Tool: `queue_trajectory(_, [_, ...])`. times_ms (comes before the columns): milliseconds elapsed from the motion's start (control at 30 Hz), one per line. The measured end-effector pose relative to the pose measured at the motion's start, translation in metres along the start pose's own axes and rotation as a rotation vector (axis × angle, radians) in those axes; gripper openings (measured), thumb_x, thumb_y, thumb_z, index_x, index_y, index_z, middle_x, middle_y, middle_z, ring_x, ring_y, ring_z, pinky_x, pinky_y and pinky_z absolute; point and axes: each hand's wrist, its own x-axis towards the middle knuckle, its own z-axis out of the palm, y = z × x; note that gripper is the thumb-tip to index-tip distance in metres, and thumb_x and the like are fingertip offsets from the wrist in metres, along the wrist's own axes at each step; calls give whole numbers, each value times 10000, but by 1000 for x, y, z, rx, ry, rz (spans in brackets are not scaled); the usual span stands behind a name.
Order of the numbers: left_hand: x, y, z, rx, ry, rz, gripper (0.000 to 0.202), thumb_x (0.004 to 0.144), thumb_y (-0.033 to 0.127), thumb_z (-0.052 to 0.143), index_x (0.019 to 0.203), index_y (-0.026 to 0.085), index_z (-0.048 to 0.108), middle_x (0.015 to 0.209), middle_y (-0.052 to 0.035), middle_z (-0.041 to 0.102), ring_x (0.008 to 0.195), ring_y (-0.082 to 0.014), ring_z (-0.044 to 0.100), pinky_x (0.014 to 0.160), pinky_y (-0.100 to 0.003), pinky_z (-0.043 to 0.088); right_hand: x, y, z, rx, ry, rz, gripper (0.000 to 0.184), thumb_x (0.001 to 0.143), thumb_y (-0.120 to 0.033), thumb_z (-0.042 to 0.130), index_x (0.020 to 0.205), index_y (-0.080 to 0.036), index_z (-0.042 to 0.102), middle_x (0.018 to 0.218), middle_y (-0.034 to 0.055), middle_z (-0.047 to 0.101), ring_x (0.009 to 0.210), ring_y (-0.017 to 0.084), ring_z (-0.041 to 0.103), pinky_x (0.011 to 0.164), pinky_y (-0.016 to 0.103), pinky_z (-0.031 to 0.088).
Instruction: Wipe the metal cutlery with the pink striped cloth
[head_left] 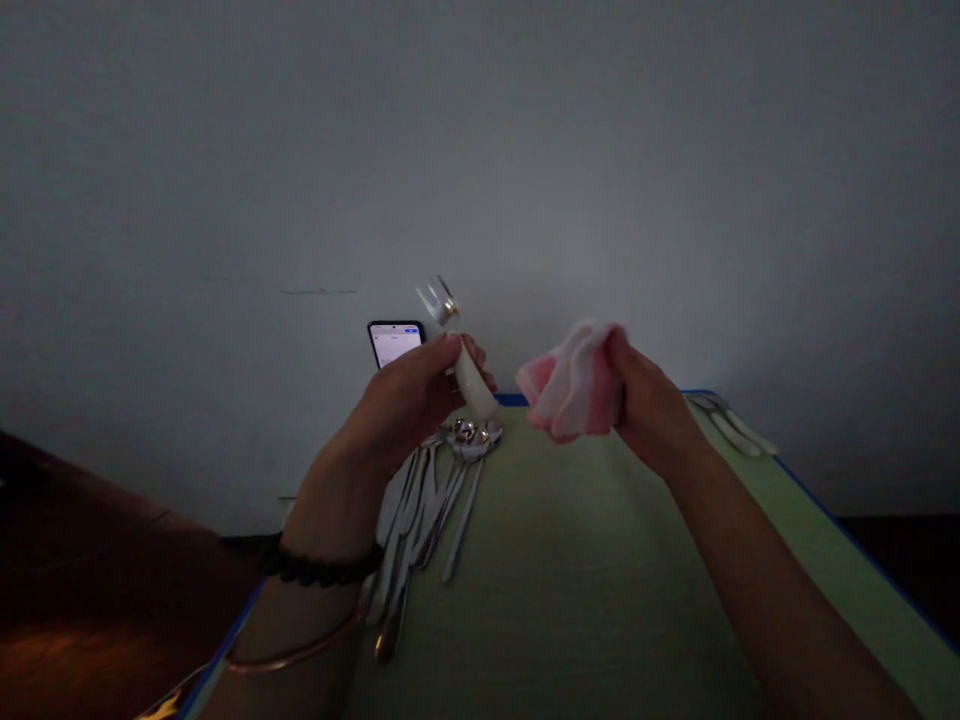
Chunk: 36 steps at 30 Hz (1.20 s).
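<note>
Raised above the far part of the table, my left hand (420, 390) is closed on a fork (474, 382) with a pale, whitish handle. Its metal tines point up and to the left, a little blurred. To the right, my right hand (649, 405) grips a crumpled pink and white cloth (577, 385), which hangs to the left of the fingers. Fork and cloth are apart. Below my left hand lies a pile of metal spoons and other cutlery (420, 520), partly hidden by my wrist.
A phone (396, 342) with a lit screen stands near the wall behind my left hand. Several pale-handled pieces of cutlery (731, 425) lie at the table's far right corner. The light green table (570, 580) has a blue edge and meets a grey wall (600, 180).
</note>
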Motion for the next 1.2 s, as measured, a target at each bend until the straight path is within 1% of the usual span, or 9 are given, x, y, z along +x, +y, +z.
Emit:
queue_trajectory(100, [-11, 9, 6, 210, -228, -89, 254, 891, 361, 377, 819, 164, 522, 766, -43, 614, 676, -151, 599, 664, -302, 487, 11, 18, -1, 466, -48, 109, 367, 870, -522, 332, 1004, -265, 557, 1107, 15, 599, 1038, 165, 540, 800, 308, 466])
queue_trajectory(167, [-17, 15, 14, 396, -303, -95, 297, 906, 368, 348, 785, 161, 523, 719, -37, 617, 658, -142, 591, 649, -283, 473, 14, 30, -2, 667, -72, 189, 298, 872, -451, 365, 990, -268, 567, 1128, 13, 603, 1103, 176, 511, 856, 365, 451])
queue_trajectory(367, [-15, 12, 32, 764, -290, -48, 317, 919, 366, 280, 745, 178, 466, 580, 37, 500, 461, -81, 454, 471, -205, 374, 10, 47, 6, 977, -73, 277, 280, 854, -367, 374, 935, -215, 595, 1016, 40, 657, 1085, 218, 524, 897, 441, 427])
queue_trajectory(567, [-4, -9, 36, 897, -243, -5, 246, 888, 300, 322, 759, 171, 488, 634, 16, 507, 538, -101, 460, 490, -204, 368, 3, 34, 19, 1084, -57, 235, 340, 879, -406, 308, 957, -224, 585, 1063, 20, 635, 1024, 212, 555, 894, 422, 445])
queue_trajectory(733, [-5, -16, 40, 894, -297, -21, 316, 903, 327, 281, 744, 165, 501, 603, 13, 524, 507, -99, 477, 488, -208, 369, -1, 28, 36, 912, -26, 164, 185, 836, -364, 480, 859, -221, 595, 817, -14, 637, 756, 128, 591, 702, 254, 501])
queue_trajectory(867, [-6, -16, 51, 895, -435, -121, 388, 898, 317, 247, 651, 158, 500, 488, 17, 474, 432, -96, 454, 454, -209, 348, -1, 37, 44, 663, 177, 229, 255, 712, -383, 645, 821, -164, 572, 669, -14, 584, 563, 104, 537, 526, 223, 448])
queue_trajectory(1000, [-6, -14, 59, 864, -405, -49, 240, 855, 304, 346, 762, 155, 509, 620, 4, 493, 505, -95, 436, 470, -201, 353, -2, 47, 37, 329, 292, 106, 321, 744, -471, 579, 650, -174, 499, 512, -59, 458, 426, 72, 406, 416, 205, 328])
queue_trajectory(1100, [-10, -12, 54, 815, -404, -155, 325, 893, 351, 239, 832, 161, 495, 605, 21, 446, 457, -86, 392, 408, -183, 330, -3, 50, 30, -21, 312, -8, 418, 771, -511, 525, 537, -175, 440, 443, -63, 380, 387, 62, 315, 384, 213, 232])
queue_trajectory(1200, [-13, -12, 42, 860, -426, -194, 339, 901, 358, 212, 809, 168, 477, 585, 25, 443, 435, -81, 380, 385, -175, 307, -3, 48, 26, -382, 268, -78, 480, 810, -526, 453, 485, -176, 410, 409, -53, 350, 383, 67, 310, 388, 221, 212])
